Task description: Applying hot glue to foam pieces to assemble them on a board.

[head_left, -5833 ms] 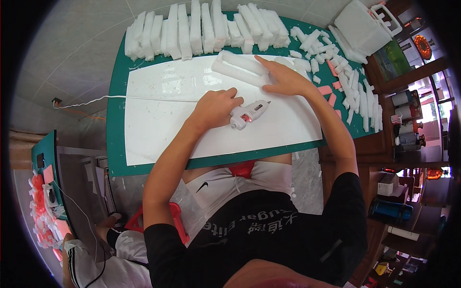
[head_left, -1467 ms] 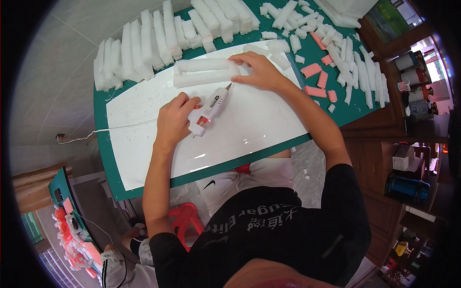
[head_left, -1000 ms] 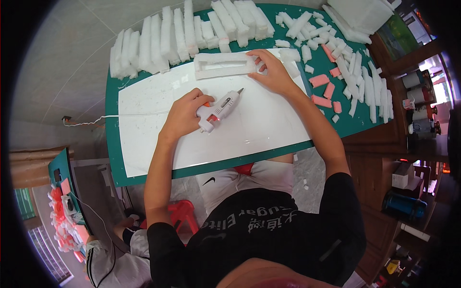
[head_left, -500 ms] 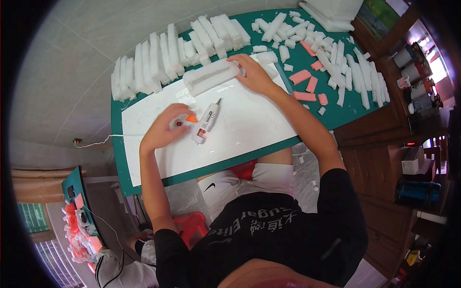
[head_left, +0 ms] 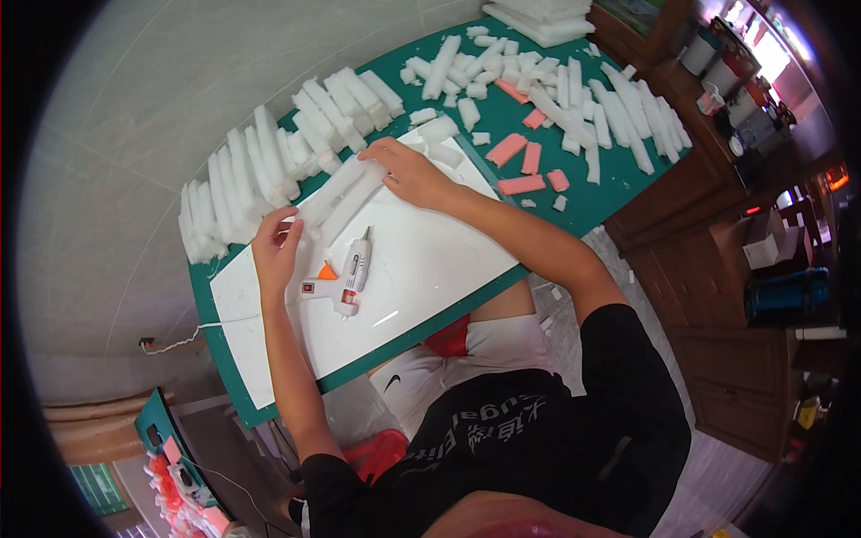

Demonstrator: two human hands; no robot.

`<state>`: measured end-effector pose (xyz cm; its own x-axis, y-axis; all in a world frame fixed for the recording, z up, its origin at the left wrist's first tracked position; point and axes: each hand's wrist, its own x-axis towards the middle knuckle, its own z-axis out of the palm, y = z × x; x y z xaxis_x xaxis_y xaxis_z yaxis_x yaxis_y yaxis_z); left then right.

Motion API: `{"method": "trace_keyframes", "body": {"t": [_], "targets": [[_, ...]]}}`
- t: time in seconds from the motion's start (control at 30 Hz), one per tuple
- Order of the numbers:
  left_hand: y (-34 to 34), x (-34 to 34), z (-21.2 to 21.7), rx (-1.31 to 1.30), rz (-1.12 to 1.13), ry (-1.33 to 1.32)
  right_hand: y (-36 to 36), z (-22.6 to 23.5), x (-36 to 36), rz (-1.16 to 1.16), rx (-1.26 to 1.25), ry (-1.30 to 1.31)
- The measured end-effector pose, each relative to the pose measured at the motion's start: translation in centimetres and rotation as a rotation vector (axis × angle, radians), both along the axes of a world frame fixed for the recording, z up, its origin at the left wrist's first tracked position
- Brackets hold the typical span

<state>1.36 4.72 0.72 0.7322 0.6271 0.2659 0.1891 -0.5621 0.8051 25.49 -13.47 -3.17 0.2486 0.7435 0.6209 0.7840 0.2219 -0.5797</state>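
Note:
A long, hollow-looking frame of white foam strips [head_left: 343, 195] lies slanted over the white board [head_left: 413, 269]. My right hand [head_left: 411, 175] grips its far right end, thumb and fingers around the foam. At the near left end, my left hand [head_left: 276, 247] has its fingers bent against the foam, the thumb on the side nearer me. Below the frame, a white hot glue gun [head_left: 352, 276] with an orange trigger rests on the board. Its nozzle points away from me and its cord runs off to the left, passing behind my left wrist.
Upright white foam strips [head_left: 260, 170] line the green table's [head_left: 466, 148] far left edge. Loose white foam pieces [head_left: 525, 67] and several pink foam blocks [head_left: 522, 185] lie at the right. Foam sheets [head_left: 543, 22] are stacked at the back. A wooden cabinet [head_left: 708, 350] stands to the right.
My left hand has left the area beside the glue gun and moved to the foam frame's left end. The frame now slants more steeply. The whole view has also turned and shifted.

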Motion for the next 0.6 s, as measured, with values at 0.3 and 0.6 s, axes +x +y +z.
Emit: {"method": "trace_keyframes", "body": {"t": [0.3, 0.6], "targets": [[-2.3, 0.5, 0.0, 0.179, 0.043, -0.222, -1.0, 1.2, -0.8, -0.033, -0.069, 0.013], [-2.8, 0.3, 0.0, 0.315, 0.061, -0.107, -0.6, 0.2, -0.1, 0.02, -0.151, 0.091]]}}
